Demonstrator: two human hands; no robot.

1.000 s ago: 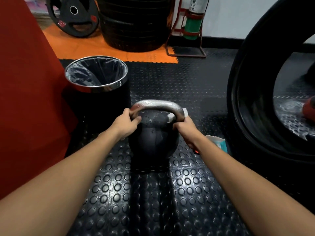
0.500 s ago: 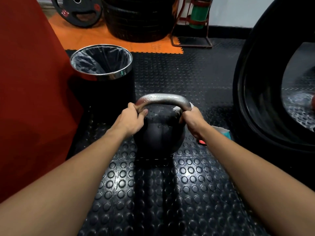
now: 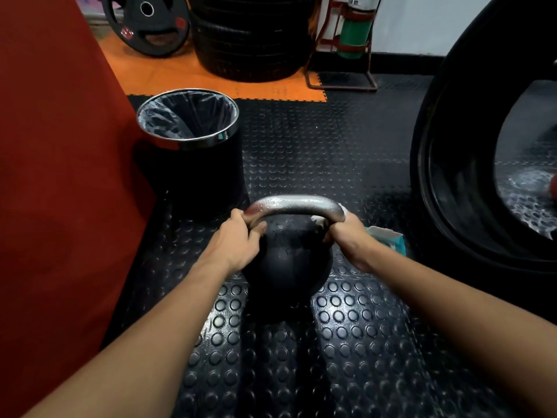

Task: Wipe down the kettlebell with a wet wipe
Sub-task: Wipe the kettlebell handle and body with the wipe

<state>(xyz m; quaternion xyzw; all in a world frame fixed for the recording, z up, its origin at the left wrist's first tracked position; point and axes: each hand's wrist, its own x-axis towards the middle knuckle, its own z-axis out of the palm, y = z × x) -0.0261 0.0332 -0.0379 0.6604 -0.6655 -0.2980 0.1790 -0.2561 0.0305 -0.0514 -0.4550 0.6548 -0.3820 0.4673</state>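
A red pad (image 3: 54, 176) fills the left edge. Beside it stands a lined bin (image 3: 193, 146), just behind and left of the kettlebell (image 3: 289, 257), which sits on the studded black floor (image 3: 346, 342). The left hand (image 3: 238, 241) curls round the left end of the steel handle (image 3: 295, 205), thumb tucked under it. The right hand (image 3: 346, 233) grips the right end, with a white wipe (image 3: 319, 220) pinched between its fingers and the metal; only scraps of the wipe show above and inside the fist. Just beyond that wrist a pack of wipes (image 3: 387, 236) lies on the floor.

The handle glistens with droplets and the top of the black ball looks speckled with moisture, so the wiping seems well under way. Whether the lower ball and underside have been done cannot be told from here; those likely remain, then the wipe goes in the bin.

The floor is rubber, shiny under the light, meeting orange tiles (image 3: 187, 73) farther back. There a weight plate (image 3: 147, 22) leans beside stacked tyres (image 3: 250, 37), with a green cylinder in a red stand (image 3: 352, 34) by the wall. A big tyre (image 3: 470, 176) stands at the right.
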